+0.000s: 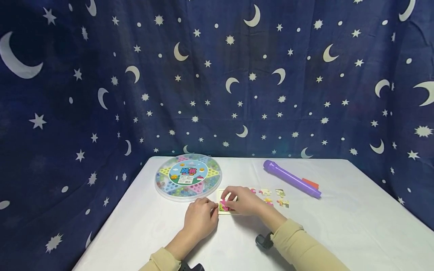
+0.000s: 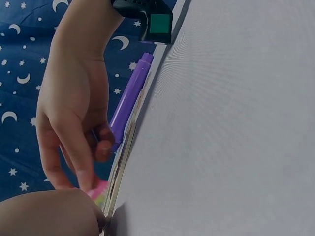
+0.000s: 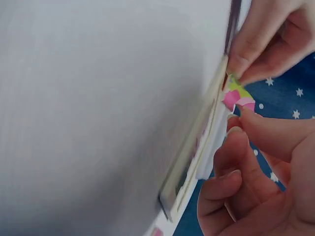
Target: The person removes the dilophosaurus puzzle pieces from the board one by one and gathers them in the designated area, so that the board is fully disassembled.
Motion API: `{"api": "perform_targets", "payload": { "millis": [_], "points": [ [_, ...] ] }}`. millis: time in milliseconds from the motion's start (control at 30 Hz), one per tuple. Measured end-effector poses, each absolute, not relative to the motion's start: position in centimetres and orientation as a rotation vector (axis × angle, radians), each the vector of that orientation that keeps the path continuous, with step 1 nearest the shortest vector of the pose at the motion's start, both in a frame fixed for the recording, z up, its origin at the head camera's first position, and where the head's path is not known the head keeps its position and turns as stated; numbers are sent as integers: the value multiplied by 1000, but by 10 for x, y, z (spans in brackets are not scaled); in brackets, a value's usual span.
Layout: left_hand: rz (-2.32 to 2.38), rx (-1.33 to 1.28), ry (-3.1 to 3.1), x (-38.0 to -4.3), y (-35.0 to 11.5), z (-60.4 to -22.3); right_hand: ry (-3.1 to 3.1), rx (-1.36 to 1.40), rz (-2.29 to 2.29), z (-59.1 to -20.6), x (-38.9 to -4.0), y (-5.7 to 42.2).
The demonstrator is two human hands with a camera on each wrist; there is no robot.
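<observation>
A small jigsaw puzzle tray (image 1: 230,212) with a pale rim lies on the white table, partly covered by my hands. My left hand (image 1: 202,216) is at its left edge; in the right wrist view its thumb and finger pinch the tray's corner. Over the tray, my right hand (image 1: 245,200) pinches a pink and green puzzle piece (image 3: 239,96) between thumb and fingers, tilted up above the left side. In the left wrist view the pink piece (image 2: 100,189) shows below the right hand's fingertips. The fingers hide much of the tray's inside.
Several loose puzzle pieces (image 1: 265,192) lie right of the tray. A round Chinese checkers box (image 1: 211,188) with marbles stands at the back left. Behind the pieces lie a purple toy microphone (image 1: 291,178) and an orange-red item (image 1: 310,183). A starry curtain (image 1: 217,75) closes off the back.
</observation>
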State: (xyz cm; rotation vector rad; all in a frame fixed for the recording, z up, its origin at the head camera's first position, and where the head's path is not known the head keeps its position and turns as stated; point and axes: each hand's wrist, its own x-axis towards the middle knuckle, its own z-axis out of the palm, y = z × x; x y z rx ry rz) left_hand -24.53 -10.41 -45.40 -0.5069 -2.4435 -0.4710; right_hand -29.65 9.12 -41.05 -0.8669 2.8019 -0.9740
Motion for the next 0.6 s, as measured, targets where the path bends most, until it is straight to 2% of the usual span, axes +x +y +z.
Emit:
{"api": "perform_targets", "payload": {
  "millis": [267, 600],
  "points": [
    [-480, -510, -2435, -244, -105, -454, 2831, -724, -977, -399, -300, 114],
    [-486, -500, -2442, -246, -105, -457, 2753, -730, -1076, -401, -297, 147]
  ]
}}
